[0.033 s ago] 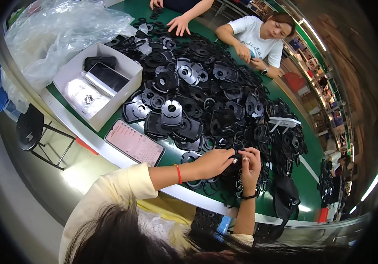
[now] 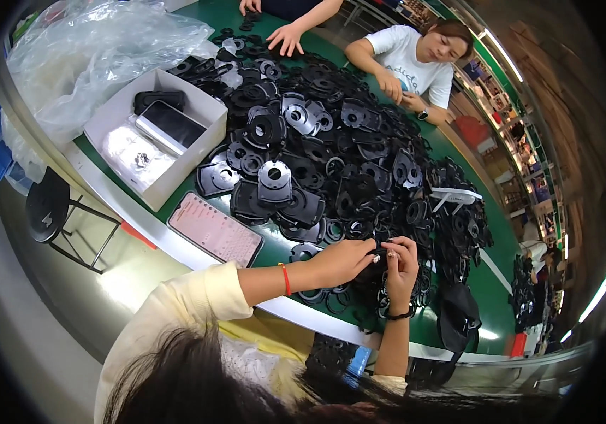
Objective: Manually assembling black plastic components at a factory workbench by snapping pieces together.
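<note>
My left hand (image 2: 345, 262), with a red band on its wrist, is closed with the fingers pinching a small black plastic part (image 2: 379, 250). On the other side of that part, my right hand (image 2: 402, 271) grips it with bent fingers and thumb. The two hands meet over the near edge of a large pile of black plastic parts (image 2: 303, 169). Many of these are flat plates with round holes, and others are rings. The fingers cover most of the held part, so its exact shape is hidden.
A white box (image 2: 149, 185) holds dark devices and a clear bag. Beside it lies a phone (image 2: 216, 230) on the green table (image 2: 490, 233). Clear plastic bags (image 2: 98, 63) fill the far left. A co-worker's hand (image 2: 287, 38) and a seated person (image 2: 416, 67) are across the table. A black stool (image 2: 49, 212) stands left.
</note>
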The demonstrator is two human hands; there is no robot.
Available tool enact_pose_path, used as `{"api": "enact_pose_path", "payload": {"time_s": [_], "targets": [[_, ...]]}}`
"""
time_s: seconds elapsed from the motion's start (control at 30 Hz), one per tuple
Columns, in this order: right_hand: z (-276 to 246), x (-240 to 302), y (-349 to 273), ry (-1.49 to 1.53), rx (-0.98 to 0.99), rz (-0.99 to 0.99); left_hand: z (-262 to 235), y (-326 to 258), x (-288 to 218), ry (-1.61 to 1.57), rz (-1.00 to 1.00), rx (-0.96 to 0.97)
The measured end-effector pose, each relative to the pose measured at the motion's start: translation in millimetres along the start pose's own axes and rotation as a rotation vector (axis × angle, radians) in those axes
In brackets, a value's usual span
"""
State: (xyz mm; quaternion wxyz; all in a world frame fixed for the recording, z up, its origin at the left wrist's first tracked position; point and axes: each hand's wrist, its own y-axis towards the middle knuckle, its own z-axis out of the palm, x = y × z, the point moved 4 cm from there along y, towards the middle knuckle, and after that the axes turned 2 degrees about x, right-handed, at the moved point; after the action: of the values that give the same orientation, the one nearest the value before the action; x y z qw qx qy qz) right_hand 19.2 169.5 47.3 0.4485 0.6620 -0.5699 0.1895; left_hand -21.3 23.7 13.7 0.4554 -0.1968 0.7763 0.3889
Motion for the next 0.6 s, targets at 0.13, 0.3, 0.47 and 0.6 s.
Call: {"api": "enact_pose_path", "payload": {"time_s": [0.13, 0.3, 0.47, 0.6], "targets": [[-1.7, -6.5, -2.3, 0.093, 0.007, 0.057, -1.2, -0.9, -2.4, 0.003, -0.106, 0.034], [-0.2, -6.6, -1.9, 0.087, -0.011, 0.031, -1.8, -0.7, -1.7, 0.047, -0.111, 0.032], [-0.3, -0.4, -4.2, -0.038, -0.03, -0.015, -1.9, 0.5, 3.4, 0.069, -0.087, -0.004], [-0.6, 0.6, -5.3, -0.095, -0.042, -0.039, -5.1, 0.8, 0.0, 0.06, -0.06, -0.05]]}}
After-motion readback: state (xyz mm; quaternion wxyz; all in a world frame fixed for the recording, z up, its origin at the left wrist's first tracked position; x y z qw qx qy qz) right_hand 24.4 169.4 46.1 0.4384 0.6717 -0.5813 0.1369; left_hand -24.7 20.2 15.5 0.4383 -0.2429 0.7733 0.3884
